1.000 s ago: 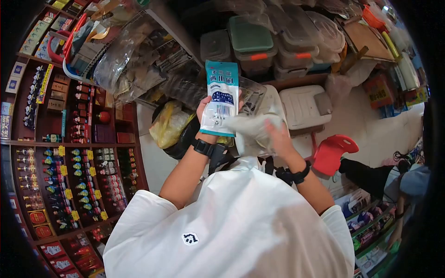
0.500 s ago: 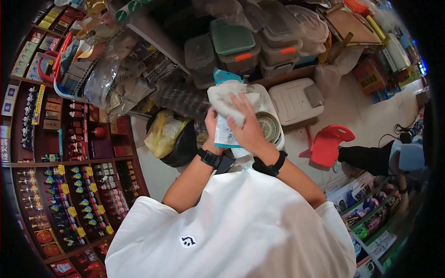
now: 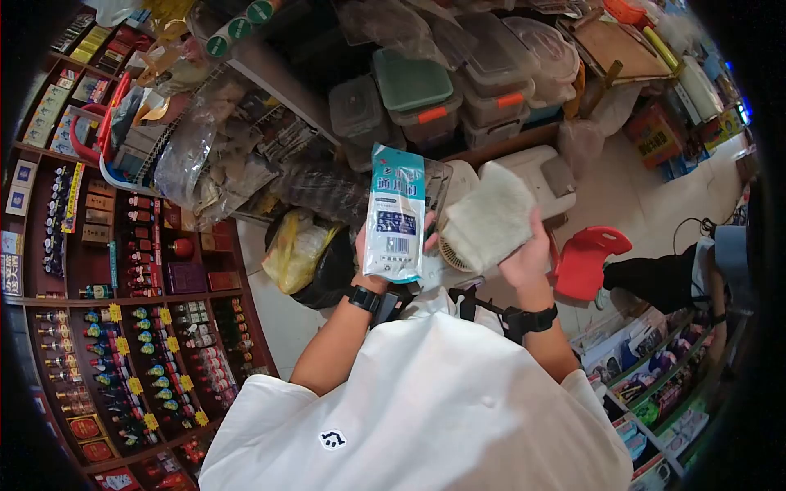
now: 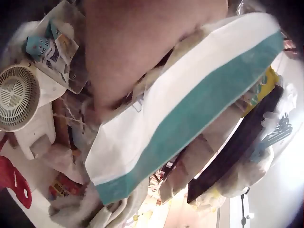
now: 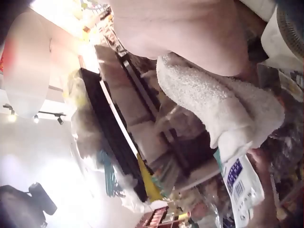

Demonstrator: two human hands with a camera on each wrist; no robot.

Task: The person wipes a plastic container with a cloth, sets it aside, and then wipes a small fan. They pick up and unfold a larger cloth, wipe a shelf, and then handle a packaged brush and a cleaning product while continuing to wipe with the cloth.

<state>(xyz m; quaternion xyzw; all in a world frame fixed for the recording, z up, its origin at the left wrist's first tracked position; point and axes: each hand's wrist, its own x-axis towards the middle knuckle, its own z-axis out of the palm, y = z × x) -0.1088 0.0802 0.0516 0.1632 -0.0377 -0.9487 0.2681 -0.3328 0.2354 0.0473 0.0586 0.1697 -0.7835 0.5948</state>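
A teal-and-white plastic packet [image 3: 395,217] with printed characters and a barcode stands upright in my left hand [image 3: 359,248], thumb at its left edge, fingertips at its right. The left wrist view shows the packet [image 4: 190,104] edge-on below the hand [image 4: 137,52]. My right hand [image 3: 528,258] holds a folded off-white cloth [image 3: 490,214] by its right side, apart from the packet in the head view. Terry-like loops show on the cloth [image 5: 194,92] in the right wrist view. Beneath the cloth, a round slotted grille [image 3: 452,252] is partly hidden.
Lidded storage boxes [image 3: 413,80] are stacked ahead. A yellow bag [image 3: 295,250] sits in a black bag at left, beside shelves of bottles [image 3: 155,344]. To the right are a red plastic chair [image 3: 589,260] and another person's leg [image 3: 651,277].
Half a second ago the right hand pressed the cloth over the packet's front. Now hand and cloth have moved right, uncovering the packet, which the left hand still holds.
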